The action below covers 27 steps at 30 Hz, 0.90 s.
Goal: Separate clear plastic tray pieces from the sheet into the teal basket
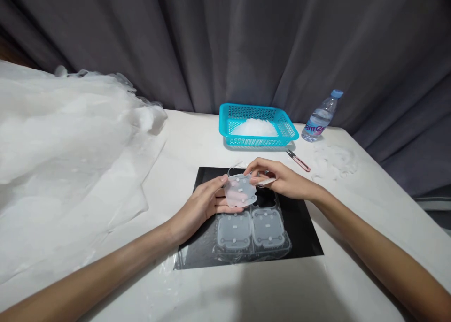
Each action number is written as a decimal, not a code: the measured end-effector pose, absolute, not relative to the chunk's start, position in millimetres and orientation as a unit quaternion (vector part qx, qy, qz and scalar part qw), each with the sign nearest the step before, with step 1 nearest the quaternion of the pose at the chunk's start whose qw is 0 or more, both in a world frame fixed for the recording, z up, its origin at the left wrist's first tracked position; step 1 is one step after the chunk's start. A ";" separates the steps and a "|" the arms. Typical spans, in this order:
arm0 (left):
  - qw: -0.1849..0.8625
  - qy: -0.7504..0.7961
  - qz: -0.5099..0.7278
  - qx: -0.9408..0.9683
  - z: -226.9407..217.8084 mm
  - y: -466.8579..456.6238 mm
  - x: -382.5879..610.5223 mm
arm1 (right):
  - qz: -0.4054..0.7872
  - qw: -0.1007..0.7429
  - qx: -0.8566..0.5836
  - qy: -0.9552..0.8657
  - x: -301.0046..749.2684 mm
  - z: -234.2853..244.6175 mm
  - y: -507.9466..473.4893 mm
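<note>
Left hand (202, 204): grip closed on the left edge of the clear piece (240, 190), thumb on top, fingers beneath. Right hand (282, 179): fingertips clamped on the upper right edge of the same piece. The piece is held just above the far half of the black mat (306, 237), over the moulded sheet (252, 230), which has two formed shapes on its near half.

Clearances:
- Mat right edge: bare desk (282, 289) beyond.
- Mat far edge: snips (299, 160) and basket (257, 113) near.
- Far right corner: bottle (320, 118) and scraps (333, 160).
- Left: film heap (52, 148) covers the desk, well apart from the mat.
</note>
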<state>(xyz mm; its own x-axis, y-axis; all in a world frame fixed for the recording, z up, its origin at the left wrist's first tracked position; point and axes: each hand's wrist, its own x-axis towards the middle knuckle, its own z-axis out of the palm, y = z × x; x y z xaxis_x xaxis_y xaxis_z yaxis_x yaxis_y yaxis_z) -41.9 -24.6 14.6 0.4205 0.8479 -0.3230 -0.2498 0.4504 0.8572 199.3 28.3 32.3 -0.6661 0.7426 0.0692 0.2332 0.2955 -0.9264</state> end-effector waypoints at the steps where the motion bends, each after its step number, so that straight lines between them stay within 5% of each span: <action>1: 0.756 0.394 0.360 0.378 14.0 -24.8 -41.7 | 0.496 0.256 -0.319 -0.765 199.6 31.9 28.8; 16: 0.723 0.391 0.315 0.474 4.9 -26.0 -47.6 | 0.416 0.247 -0.300 -0.822 214.4 35.3 41.5; 22: 0.342 0.279 0.134 0.887 12.9 -45.9 -51.4 | 0.194 0.341 -0.427 -0.814 254.8 72.3 132.6; 27: 0.159 0.229 0.092 0.956 12.3 -44.8 -53.4 | 0.083 0.324 -0.539 -0.773 269.3 76.0 165.6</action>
